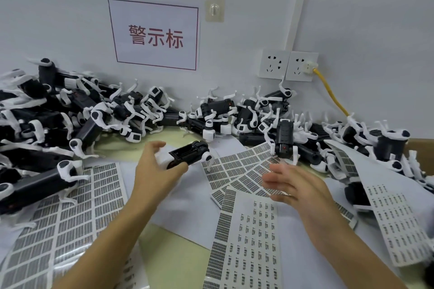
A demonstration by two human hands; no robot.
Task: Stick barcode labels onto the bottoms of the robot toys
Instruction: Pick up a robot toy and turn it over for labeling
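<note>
A black-and-white robot toy point(187, 155) is held just above the bench point(178, 263) centre in the left hand point(156, 166), whose grip is curled around its body. At 3 o'clock, the right hand point(288, 183) is held open and empty, fingers blurred, above the barcode label sheets point(242, 166).

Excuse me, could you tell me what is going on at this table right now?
A person is labelling robot toys. The left hand grips one toy above the table, its black body turned up. The right hand is open and blurred, over the fanned label sheets, holding no label that I can see. More sheets lie around, and a pile of toys runs along the wall.
</note>
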